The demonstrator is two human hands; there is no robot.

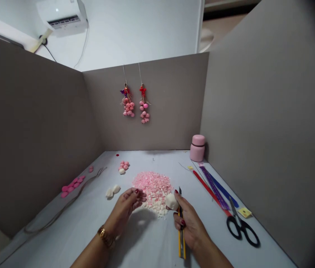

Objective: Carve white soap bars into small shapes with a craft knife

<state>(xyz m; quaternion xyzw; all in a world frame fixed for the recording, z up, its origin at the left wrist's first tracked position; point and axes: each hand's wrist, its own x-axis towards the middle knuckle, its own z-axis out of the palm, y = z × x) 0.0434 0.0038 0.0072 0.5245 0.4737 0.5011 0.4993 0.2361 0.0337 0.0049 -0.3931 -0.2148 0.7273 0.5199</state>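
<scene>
Right hand: thumb and fingers grasping a white lump at their tips, yellow cutter gripped in the same hand, lying lengthwise. Its dark end pokes out ahead of the thumb; can't tell how much is blade. Left hand: released, fingers loosely curled, holding nothing visible.

My read: mid-paring. Pass the lump to the left fingers first, blade angled off both thumbs, thin strokes, over the pile.

Just beyond both hands' fingertips: pink and white shavings, loose, easily scattered by a sleeve or wrist.

Left of the left fingers: white pieces. Farther ahead: pink balls. Far left: twine, pink lumps.

Right of the right fingers: red ribbon, then scissors, a snag risk if the elbow swings wide. Path between hands looks unobstructed.
</scene>
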